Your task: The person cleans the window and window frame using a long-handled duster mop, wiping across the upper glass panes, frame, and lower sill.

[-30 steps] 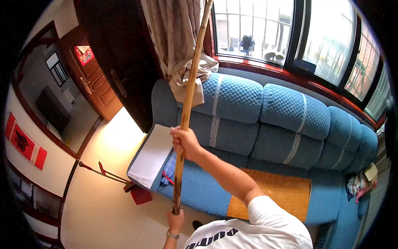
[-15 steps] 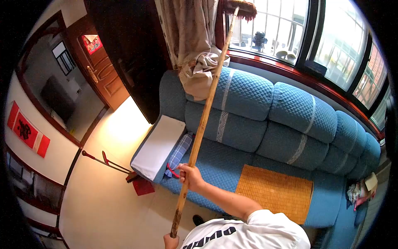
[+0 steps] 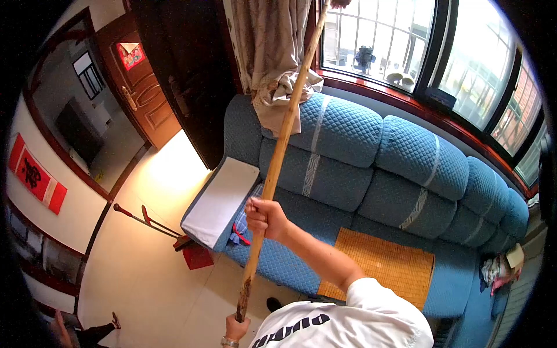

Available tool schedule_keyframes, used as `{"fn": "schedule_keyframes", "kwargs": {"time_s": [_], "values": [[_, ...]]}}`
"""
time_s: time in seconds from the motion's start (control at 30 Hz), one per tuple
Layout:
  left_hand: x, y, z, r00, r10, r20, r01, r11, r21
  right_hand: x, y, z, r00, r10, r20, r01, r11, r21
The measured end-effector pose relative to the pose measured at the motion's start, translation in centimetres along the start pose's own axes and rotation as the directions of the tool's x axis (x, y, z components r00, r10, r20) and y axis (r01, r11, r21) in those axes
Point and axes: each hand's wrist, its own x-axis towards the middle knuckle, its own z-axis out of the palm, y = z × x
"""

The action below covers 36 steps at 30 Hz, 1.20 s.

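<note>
A long wooden-handled mop (image 3: 282,148) slants up from the bottom of the head view towards the window. Only a bit of its shaggy brown-red head (image 3: 340,3) shows at the top edge. My right hand (image 3: 267,219) is closed around the pole at its lower middle. Lower down, my left hand (image 3: 235,328), with a watch at the wrist, grips the dark butt end. Behind the pole is the blue quilted sofa (image 3: 339,180), with a white cloth (image 3: 220,197) over its armrest. Bunched beige curtain (image 3: 278,98) hangs beside the pole's upper part.
A barred window (image 3: 383,43) runs above the sofa back. A bamboo mat (image 3: 383,267) lies on the seat. On the floor at left are a broom (image 3: 152,225) and a red dustpan (image 3: 197,258). Another person's leg (image 3: 96,335) shows at bottom left.
Both hands have risen, pushing the pole upward, and the mop head has mostly left the top of the view. Another person has come into view at bottom left.
</note>
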Motion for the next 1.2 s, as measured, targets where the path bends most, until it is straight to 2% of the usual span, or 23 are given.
{"fn": "schedule_keyframes", "kwargs": {"time_s": [0.07, 0.1, 0.13, 0.2, 0.23, 0.33, 0.37, 0.5, 0.63, 0.7, 0.83, 0.87, 0.9, 0.97, 1.03, 1.1, 1.13, 1.17, 1.2], "values": [[0.8, 0.9, -1.6, 0.993, -0.089, 0.082, 0.088, 0.996, 0.007, 1.1, -0.2, 0.2, 0.998, -0.002, 0.063, 0.003, 1.0, -0.016], [0.6, 1.2, -2.0, 0.998, -0.064, 0.005, 0.064, 0.998, 0.013, 1.6, 0.1, 0.3, 0.992, 0.004, 0.125, 0.0, 0.999, -0.033], [0.4, 0.8, -2.2, 0.998, -0.065, 0.003, 0.065, 0.998, 0.017, 2.0, 0.7, 0.3, 0.992, 0.003, 0.128, 0.001, 1.0, -0.029], [-0.5, -1.0, -2.6, 0.982, -0.094, -0.165, 0.109, 0.99, 0.087, 2.3, 2.3, -0.1, 0.993, 0.013, 0.119, -0.012, 1.0, -0.005], [-1.2, -1.7, -2.6, 0.972, -0.106, -0.21, 0.144, 0.974, 0.173, 2.4, 3.4, -1.1, 0.985, 0.03, 0.17, -0.037, 0.999, 0.04], [-4.2, -1.9, -3.4, 0.951, -0.1, -0.292, 0.153, 0.974, 0.166, 1.6, 6.0, -0.9, 0.996, 0.039, 0.079, -0.046, 0.996, 0.077], [-4.8, -3.0, -3.6, 0.941, -0.091, -0.326, 0.163, 0.966, 0.199, 1.7, 7.2, -1.9, 0.993, 0.048, 0.107, -0.062, 0.989, 0.133], [-6.8, -3.4, -5.2, 0.924, -0.07, -0.375, 0.198, 0.928, 0.316, 0.7, 10.2, -3.2, 0.997, 0.07, 0.043, -0.077, 0.975, 0.211], [-8.2, -4.0, -6.6, 0.929, -0.084, -0.361, 0.22, 0.909, 0.355, -0.1, 12.3, -4.3, 0.998, 0.055, -0.015, -0.049, 0.965, 0.257], [-8.8, -3.2, -6.9, 0.913, -0.063, -0.402, 0.246, 0.872, 0.423, -0.3, 12.9, -4.7, 0.999, 0.043, 0.017, -0.046, 0.959, 0.281], [-9.8, -4.1, -7.6, 0.909, -0.124, -0.399, 0.294, 0.867, 0.402, -0.6, 13.5, -4.9, 0.997, 0.047, 0.068, -0.067, 0.938, 0.339], [-10.0, -4.3, -7.6, 0.913, -0.094, -0.396, 0.283, 0.847, 0.451, -0.7, 13.8, -4.9, 0.996, 0.053, 0.066, -0.073, 0.936, 0.345], [-10.3, -4.4, -7.8, 0.918, -0.066, -0.392, 0.272, 0.823, 0.498, -0.8, 14.0, -4.8, 0.997, 0.073, 0.027, -0.078, 0.933, 0.352], [-10.6, -5.0, -7.8, 0.921, -0.084, -0.381, 0.276, 0.832, 0.482, -1.0, 14.0, -4.8, 0.994, 0.108, -0.01, -0.097, 0.93, 0.354], [-11.1, -6.2, -7.5, 0.915, -0.113, -0.388, 0.297, 0.839, 0.456, -1.3, 13.6, -4.9, 0.951, 0.156, -0.268, -0.099, 0.972, 0.215], [-11.9, -8.0, -6.9, 0.933, -0.2, -0.301, 0.333, 0.798, 0.502, -1.3, 11.8, -6.0, 0.927, 0.08, -0.366, -0.01, 0.982, 0.191], [-12.2, -7.8, -6.6, 0.924, -0.216, -0.315, 0.353, 0.797, 0.49, -1.1, 10.2, -6.4, 0.93, 0.003, -0.367, 0.046, 0.991, 0.124], [-12.3, -7.3, -6.2, 0.939, -0.191, -0.287, 0.317, 0.806, 0.5, -1.0, 8.7, -6.2, 0.896, -0.005, -0.445, 0.08, 0.986, 0.149], [-12.4, -6.9, -5.7, 0.951, -0.164, -0.261, 0.28, 0.816, 0.506, -0.8, 7.8, -7.0, 0.913, -0.028, -0.407, 0.126, 0.968, 0.216]]}}
